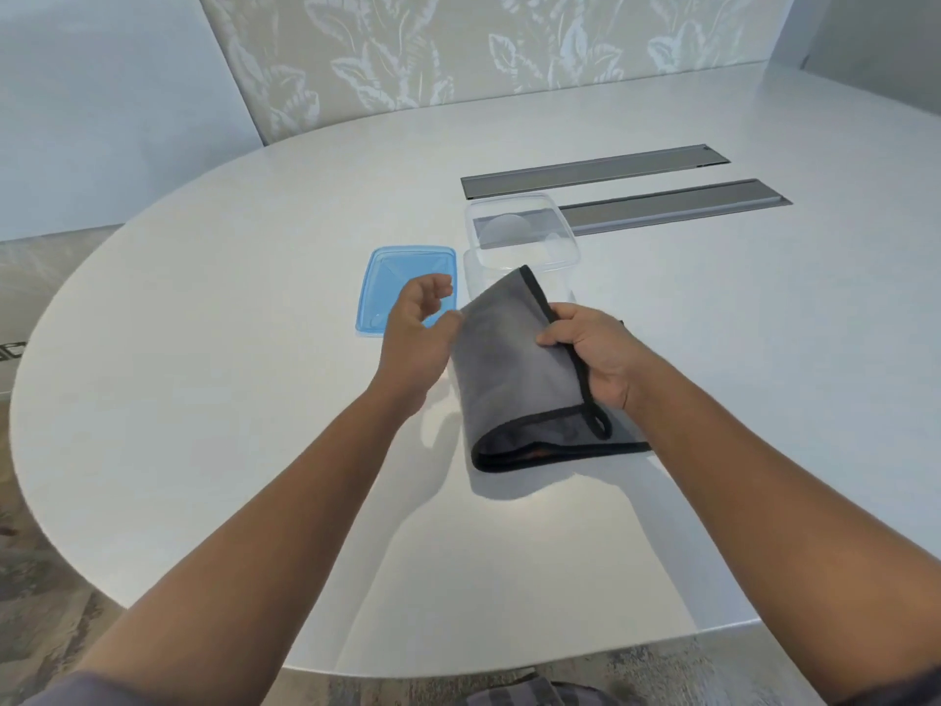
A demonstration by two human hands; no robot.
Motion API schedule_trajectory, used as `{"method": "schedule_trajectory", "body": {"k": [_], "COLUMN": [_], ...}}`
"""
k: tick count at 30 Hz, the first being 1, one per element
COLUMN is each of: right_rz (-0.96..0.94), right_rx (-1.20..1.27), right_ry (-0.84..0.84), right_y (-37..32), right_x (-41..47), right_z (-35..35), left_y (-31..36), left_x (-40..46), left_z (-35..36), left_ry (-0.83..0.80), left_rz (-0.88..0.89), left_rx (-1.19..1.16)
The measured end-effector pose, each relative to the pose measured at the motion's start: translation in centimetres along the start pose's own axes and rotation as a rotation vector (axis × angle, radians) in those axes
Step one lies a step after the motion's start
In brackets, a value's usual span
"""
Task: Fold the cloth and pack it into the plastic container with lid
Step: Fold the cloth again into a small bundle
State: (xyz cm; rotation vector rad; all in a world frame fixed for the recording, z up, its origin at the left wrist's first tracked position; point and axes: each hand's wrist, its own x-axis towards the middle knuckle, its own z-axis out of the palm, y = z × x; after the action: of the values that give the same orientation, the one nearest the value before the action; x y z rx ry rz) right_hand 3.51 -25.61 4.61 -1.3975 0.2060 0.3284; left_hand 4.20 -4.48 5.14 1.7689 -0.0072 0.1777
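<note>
A grey cloth [519,379] with black trim is folded into a narrow bundle and held above the white table. My right hand [596,354] grips its right edge, thumb over the trim. At the cloth's left edge is my left hand [417,338], thumb touching it and fingers spread apart. Just beyond the cloth stands the clear plastic container [519,231], open and partly hidden by the cloth's top corner. The blue lid [402,277] lies flat on the table to the container's left, behind my left hand.
Two long grey metal cable slots [596,170] [677,206] are set into the white oval table [229,349] behind the container. A leaf-patterned wall panel rises past the far edge. The floor shows at the left and below the near edge.
</note>
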Motion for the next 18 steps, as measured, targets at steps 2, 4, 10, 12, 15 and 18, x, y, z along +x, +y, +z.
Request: {"method": "schedule_trajectory", "body": {"k": [2, 4, 10, 12, 15, 18], "right_rz": [-0.01, -0.01, 0.098, 0.125, 0.126, 0.129], "right_rx": [0.025, 0.054, -0.003, -0.11, -0.235, -0.354], "right_ry": [0.011, 0.021, 0.174, 0.225, 0.256, 0.252], "right_y": [-0.6, -1.0, -0.8, -0.5, -0.1, 0.2], "right_x": [-0.2, -0.4, -1.1, -1.3, -1.5, -1.4], "right_z": [-1.1, -2.2, -4.6, -5.3, -6.4, -7.1], "left_y": [-1.5, -2.0, -2.1, -2.4, -2.5, -2.0], "left_x": [0.6, 1.1, 2.8, 3.6, 4.3, 4.8], "left_z": [0.0, 0.6, 3.0, 3.4, 3.9, 4.3], "left_ry": [-0.096, -0.222, -0.382, -0.401, -0.451, -0.472], "left_rz": [-0.032, -0.064, 0.01, 0.102, 0.111, 0.163], "left_rx": [0.145, 0.205, 0.359, 0.425, 0.442, 0.47]}}
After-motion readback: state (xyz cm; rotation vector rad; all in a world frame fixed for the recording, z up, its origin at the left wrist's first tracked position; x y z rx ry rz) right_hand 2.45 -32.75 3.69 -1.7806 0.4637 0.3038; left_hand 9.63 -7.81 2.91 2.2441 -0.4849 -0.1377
